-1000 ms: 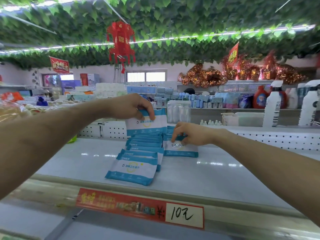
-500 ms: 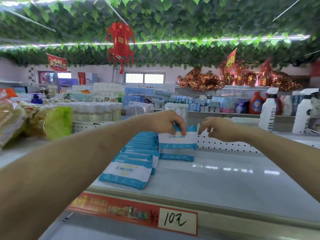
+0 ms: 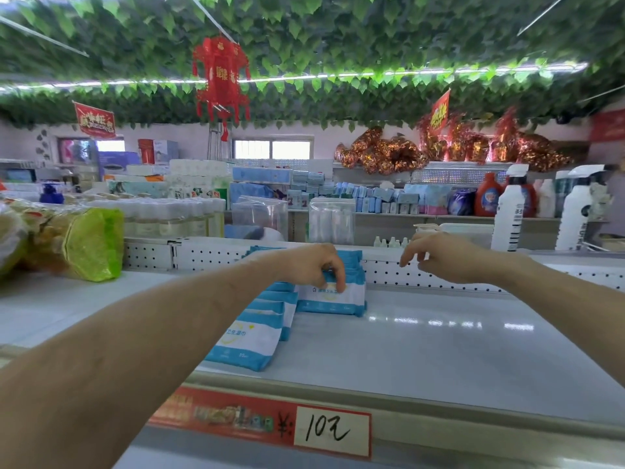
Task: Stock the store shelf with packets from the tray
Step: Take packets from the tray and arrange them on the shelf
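On the white shelf (image 3: 439, 350) in front of us, our left hand (image 3: 313, 267) reaches in from the lower left. Its fingers are curled over the top edge of an upright packet (image 3: 333, 301) and the fingertips press on its white front, so we are gripping it. That packet, white with blue bands, stands on the shelf near the perforated back panel (image 3: 203, 257), with the blue tops of more packets showing just behind it. Beside it, to the left, a row of packets (image 3: 247, 343) of the same kind lies overlapped, running from the shelf's front edge back toward the panel. Our right hand (image 3: 439, 257) hangs above the shelf to the right of the upright packet, apart from it, its fingers loosely curled and holding nothing. Along the front lip of the shelf sits a red price label (image 3: 333, 431) with a handwritten white patch. A green bag (image 3: 93, 243) rests at the left end of the shelf, and white spray bottles (image 3: 510, 211) stand behind the panel on the right.
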